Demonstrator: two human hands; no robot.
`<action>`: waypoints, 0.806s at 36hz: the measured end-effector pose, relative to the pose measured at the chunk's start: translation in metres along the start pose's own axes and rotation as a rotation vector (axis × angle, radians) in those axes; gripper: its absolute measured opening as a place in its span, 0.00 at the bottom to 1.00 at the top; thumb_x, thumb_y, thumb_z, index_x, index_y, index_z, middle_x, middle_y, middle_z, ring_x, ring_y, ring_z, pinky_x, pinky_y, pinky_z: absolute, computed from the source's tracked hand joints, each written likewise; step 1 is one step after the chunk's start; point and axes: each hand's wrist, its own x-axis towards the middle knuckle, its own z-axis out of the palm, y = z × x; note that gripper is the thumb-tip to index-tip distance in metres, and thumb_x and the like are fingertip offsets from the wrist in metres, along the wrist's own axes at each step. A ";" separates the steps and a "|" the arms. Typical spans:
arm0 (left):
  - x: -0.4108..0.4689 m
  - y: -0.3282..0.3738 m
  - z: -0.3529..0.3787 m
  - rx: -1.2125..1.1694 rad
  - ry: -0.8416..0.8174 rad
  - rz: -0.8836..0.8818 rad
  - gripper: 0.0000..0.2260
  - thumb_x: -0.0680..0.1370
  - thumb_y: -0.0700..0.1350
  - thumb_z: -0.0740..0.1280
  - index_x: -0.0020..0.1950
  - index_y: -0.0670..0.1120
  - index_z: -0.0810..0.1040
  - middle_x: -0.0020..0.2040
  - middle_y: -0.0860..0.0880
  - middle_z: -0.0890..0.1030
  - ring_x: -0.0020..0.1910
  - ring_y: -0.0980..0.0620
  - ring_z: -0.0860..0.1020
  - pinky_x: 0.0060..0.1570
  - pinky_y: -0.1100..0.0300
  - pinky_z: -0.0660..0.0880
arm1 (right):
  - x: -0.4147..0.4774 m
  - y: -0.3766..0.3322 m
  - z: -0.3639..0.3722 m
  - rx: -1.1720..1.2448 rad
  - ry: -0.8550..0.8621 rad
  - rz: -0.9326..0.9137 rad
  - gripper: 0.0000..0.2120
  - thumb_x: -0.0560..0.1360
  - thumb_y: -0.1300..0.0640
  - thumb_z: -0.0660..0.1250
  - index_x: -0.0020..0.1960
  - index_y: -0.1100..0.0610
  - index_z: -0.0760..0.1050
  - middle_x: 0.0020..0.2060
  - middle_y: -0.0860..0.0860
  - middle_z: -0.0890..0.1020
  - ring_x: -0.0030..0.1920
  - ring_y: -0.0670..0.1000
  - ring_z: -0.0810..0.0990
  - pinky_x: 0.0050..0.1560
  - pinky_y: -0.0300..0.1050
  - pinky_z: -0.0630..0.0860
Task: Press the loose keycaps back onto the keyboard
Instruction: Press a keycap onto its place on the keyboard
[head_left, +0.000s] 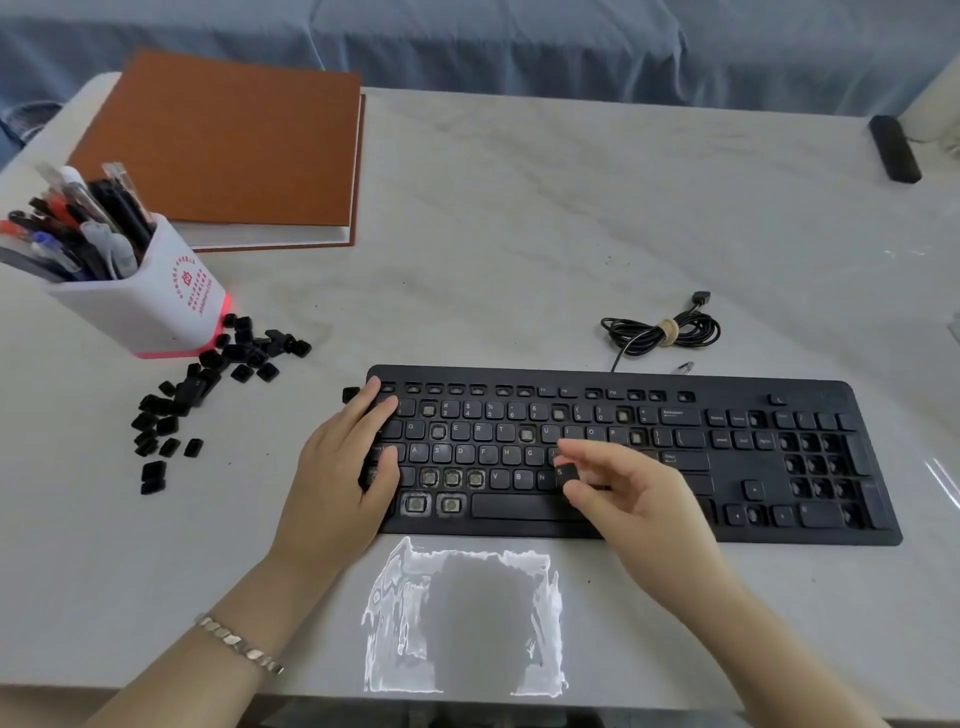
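Observation:
A black keyboard (675, 415) lies across the middle of the table, with several bare key sockets showing grey stems. My left hand (345, 467) rests flat on its left end, fingers straight over the far-left keys. My right hand (628, 493) hovers above the lower middle rows and pinches a single black keycap (569, 474) between thumb and fingers. A heap of loose black keycaps (208, 384) lies on the table left of the keyboard. One more loose keycap (350, 395) sits beside the keyboard's top-left corner.
A white pen holder (156, 306) full of pens stands at the left, behind the keycap heap. A brown notebook (228, 150) lies at the back left. The keyboard's coiled cable (662, 332) sits behind it. A black bar-shaped object (894, 148) lies far right.

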 end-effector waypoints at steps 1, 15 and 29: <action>0.000 0.000 0.000 0.000 0.001 0.005 0.24 0.77 0.52 0.53 0.69 0.44 0.71 0.73 0.53 0.64 0.70 0.51 0.66 0.69 0.52 0.62 | 0.000 0.002 -0.002 -0.042 0.019 -0.008 0.18 0.72 0.68 0.67 0.46 0.44 0.77 0.42 0.45 0.82 0.39 0.39 0.78 0.44 0.27 0.72; 0.016 0.060 0.028 0.337 -0.006 0.130 0.23 0.77 0.49 0.54 0.64 0.36 0.74 0.66 0.33 0.72 0.70 0.37 0.57 0.69 0.47 0.50 | -0.011 0.028 -0.065 -0.033 0.244 0.076 0.12 0.66 0.71 0.73 0.40 0.55 0.81 0.29 0.49 0.83 0.31 0.41 0.80 0.36 0.26 0.73; 0.033 0.121 0.090 0.369 -0.166 0.310 0.24 0.76 0.52 0.54 0.65 0.39 0.75 0.68 0.38 0.72 0.69 0.43 0.64 0.68 0.48 0.57 | -0.022 0.060 -0.171 -0.215 0.447 0.084 0.14 0.68 0.73 0.69 0.44 0.54 0.79 0.34 0.51 0.79 0.29 0.38 0.75 0.36 0.25 0.72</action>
